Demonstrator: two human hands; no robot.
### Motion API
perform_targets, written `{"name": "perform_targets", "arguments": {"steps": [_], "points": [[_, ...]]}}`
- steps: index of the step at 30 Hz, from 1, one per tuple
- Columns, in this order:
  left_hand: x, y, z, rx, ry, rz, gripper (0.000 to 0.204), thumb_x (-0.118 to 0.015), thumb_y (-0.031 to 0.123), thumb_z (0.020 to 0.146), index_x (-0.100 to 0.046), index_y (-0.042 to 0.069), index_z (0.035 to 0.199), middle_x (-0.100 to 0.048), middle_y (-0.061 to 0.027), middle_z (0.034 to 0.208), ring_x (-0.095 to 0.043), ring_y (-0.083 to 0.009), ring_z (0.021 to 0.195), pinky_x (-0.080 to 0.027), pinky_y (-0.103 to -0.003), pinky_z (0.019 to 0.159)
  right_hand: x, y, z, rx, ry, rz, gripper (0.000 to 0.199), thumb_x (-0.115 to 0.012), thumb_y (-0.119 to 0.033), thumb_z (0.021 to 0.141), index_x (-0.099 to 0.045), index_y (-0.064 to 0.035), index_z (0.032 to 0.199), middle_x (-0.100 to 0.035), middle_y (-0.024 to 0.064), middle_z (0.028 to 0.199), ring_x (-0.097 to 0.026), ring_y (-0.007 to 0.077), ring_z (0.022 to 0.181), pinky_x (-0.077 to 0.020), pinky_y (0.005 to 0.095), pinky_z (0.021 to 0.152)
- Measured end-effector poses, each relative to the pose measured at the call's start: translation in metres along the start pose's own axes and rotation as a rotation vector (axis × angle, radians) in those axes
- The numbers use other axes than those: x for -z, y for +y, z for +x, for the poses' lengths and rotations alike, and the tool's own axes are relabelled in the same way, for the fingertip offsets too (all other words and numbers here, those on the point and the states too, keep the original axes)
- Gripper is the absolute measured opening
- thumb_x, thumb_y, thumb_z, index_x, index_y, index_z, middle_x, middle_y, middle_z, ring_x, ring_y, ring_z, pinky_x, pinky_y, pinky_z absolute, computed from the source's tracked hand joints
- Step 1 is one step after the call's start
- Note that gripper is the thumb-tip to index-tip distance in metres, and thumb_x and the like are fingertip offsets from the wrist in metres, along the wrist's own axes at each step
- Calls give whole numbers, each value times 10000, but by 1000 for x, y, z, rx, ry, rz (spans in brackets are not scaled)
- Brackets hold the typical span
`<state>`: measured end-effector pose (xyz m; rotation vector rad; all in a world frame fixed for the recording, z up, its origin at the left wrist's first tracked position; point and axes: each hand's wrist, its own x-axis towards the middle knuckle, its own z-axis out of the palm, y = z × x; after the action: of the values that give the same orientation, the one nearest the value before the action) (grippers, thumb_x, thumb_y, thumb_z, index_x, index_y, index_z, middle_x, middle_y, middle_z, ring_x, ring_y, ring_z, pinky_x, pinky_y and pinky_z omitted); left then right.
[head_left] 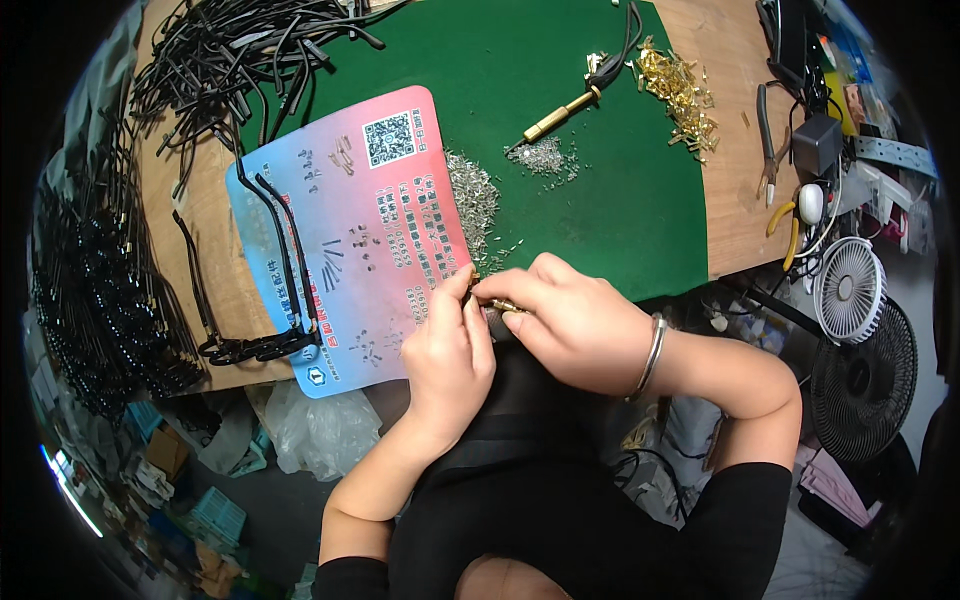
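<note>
At the near edge of the green mat, my two hands meet fingertip to fingertip. My left hand pinches a small gold-coloured piece, mostly hidden by the fingers. My right hand, with a silver bangle at the wrist, is closed around a thin brass-coloured rod whose end points toward the left fingertips. Beside the left hand lies a pink and blue printed sheet with small sorted metal parts. A pair of black glasses rests across its left edge. Silver screws are heaped just beyond my hands.
Black glasses temples pile up at the far left, with dark frames stacked below them. A brass screwdriver lies near more silver bits. Gold parts, pliers and a white fan are on the right.
</note>
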<state>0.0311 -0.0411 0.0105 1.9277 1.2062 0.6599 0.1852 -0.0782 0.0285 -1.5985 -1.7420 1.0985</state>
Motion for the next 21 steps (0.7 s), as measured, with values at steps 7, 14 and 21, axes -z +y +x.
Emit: {"name": "perform_targets", "arguments": {"steps": [7, 14, 21], "points": [[4, -3, 4, -29, -18, -12, 259, -537, -32, 836, -541, -31, 1095, -648, -178, 831, -670, -265, 682, -528, -328, 592, 32, -28, 22, -527, -349, 481, 323, -425, -152, 925, -486, -31, 1218, -575, 87, 835, -564, 168, 670, -478, 287, 604], [4, -4, 5, -41, -38, 4, 263, -539, -26, 834, -543, -23, 1096, -648, -183, 840, -669, -282, 691, -532, -340, 602, 15, -18, 16, -275, -209, 208, 280, -391, -157, 886, -532, -10, 1078, -611, 188, 913, -528, 345, 966, -438, 423, 836], [5, -2, 7, -40, -52, 41, 251, -533, -19, 835, -540, -33, 1086, -648, -195, 865, -665, -308, 722, -528, -357, 624, 16, -31, 14, -294, -260, -60, 276, -456, -152, 873, -483, -8, 1107, -536, 262, 936, -602, 389, 745, -518, 421, 681]]}}
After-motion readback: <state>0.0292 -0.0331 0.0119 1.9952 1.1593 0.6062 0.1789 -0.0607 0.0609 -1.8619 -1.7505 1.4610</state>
